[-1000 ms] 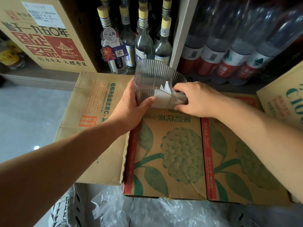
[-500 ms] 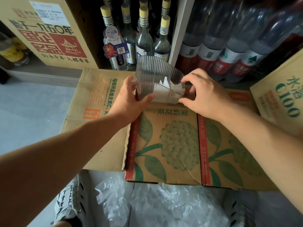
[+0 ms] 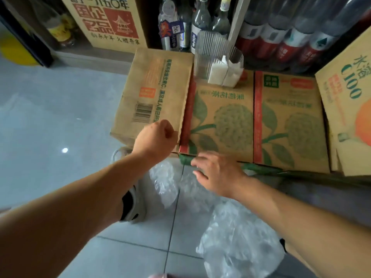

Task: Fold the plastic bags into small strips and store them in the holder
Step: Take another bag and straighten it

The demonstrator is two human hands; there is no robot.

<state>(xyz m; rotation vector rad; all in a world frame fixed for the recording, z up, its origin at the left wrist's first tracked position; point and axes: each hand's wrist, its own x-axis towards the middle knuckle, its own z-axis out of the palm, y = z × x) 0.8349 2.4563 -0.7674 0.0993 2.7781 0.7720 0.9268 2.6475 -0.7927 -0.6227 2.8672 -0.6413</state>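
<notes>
A clear ribbed plastic holder [image 3: 212, 49] stands at the far end of the printed cardboard box [image 3: 224, 117], with white folded bag strips [image 3: 222, 74] inside it. Loose crumpled clear plastic bags [image 3: 236, 237] lie on the tiled floor below the box's near edge. My left hand [image 3: 155, 138] hovers over the near left corner of the boxes, fingers curled, holding nothing. Over the bags by the box's front edge, my right hand [image 3: 215, 171] is stretched out with spread fingers and holds nothing.
Glass bottles [image 3: 200, 23] and red-labelled plastic bottles [image 3: 281, 37] fill the shelf behind the holder. A plain brown carton [image 3: 154, 87] sits left of the printed box, another carton [image 3: 349, 87] leans at right. My shoe [image 3: 132, 205] rests on the grey tiles beside the bags.
Both hands have let go of the holder and pulled back toward me. The right hand has dropped over the bags on the floor; the view has tilted down.
</notes>
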